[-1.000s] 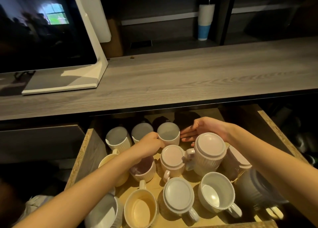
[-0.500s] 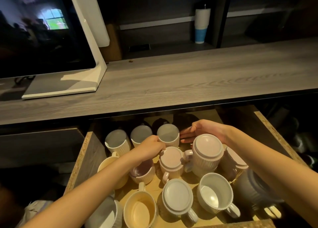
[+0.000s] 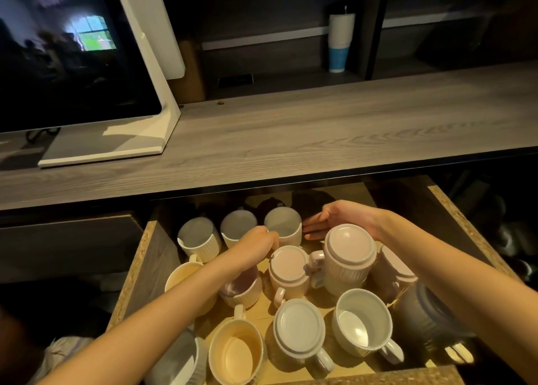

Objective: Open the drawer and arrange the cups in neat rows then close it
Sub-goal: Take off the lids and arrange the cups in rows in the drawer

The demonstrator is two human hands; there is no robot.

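The drawer (image 3: pixel 136 268) stands open below the counter and holds several ribbed cups. Three white cups stand upright in a back row (image 3: pixel 199 237), (image 3: pixel 237 227), (image 3: pixel 283 224). My left hand (image 3: pixel 256 243) is curled shut at the near rim of the rightmost of them. Flat and open, my right hand (image 3: pixel 340 217) has its fingers beside that cup's right side. In front stand an upturned pink cup (image 3: pixel 288 265), a taller upturned cup (image 3: pixel 350 253), a yellow cup (image 3: pixel 235 352), an upturned white cup (image 3: pixel 300 329) and an upright white cup (image 3: pixel 361 317), set irregularly.
A grey wooden counter (image 3: pixel 291 140) overhangs the drawer's back. A monitor on a white stand (image 3: pixel 72 64) sits on it at the left. A white and blue tumbler (image 3: pixel 339 41) stands on a shelf behind. A dark jug (image 3: pixel 422 317) fills the drawer's right side.
Both hands stay almost where they were at the rightmost back-row cup. The view has shifted slightly.
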